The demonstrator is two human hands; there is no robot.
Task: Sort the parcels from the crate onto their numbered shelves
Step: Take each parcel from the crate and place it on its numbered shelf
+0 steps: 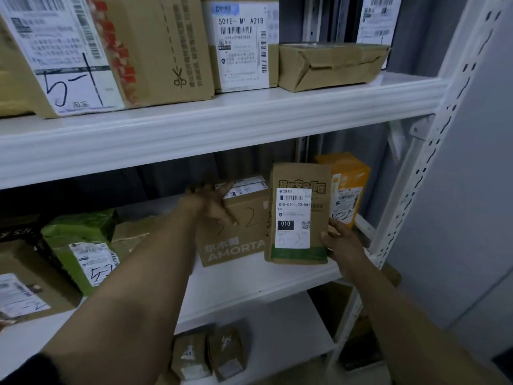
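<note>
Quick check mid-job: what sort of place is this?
Most likely a parcel pickup or sorting storeroom: white metal shelving, barcoded shipping labels, and handwritten shelf codes: 5-1 on the large brown carton above, 5-2 on the tall brown cardboard box the right hand grips.

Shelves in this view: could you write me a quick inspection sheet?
Surface: white middle shelf, parcels standing on it.
Job's things: tall brown parcel, label marked 5-2, upright beside AMORTA box, also 5-2.
Clutter: green parcel at left, orange box behind, two small parcels below.
Hands: right hand grips the tall brown parcel's lower right edge; left hand, fingers spread, touches the AMORTA box.
Cables: nothing seen.
Surroundings: upper shelf holds a box marked 5-1; perforated upright at right.
</note>
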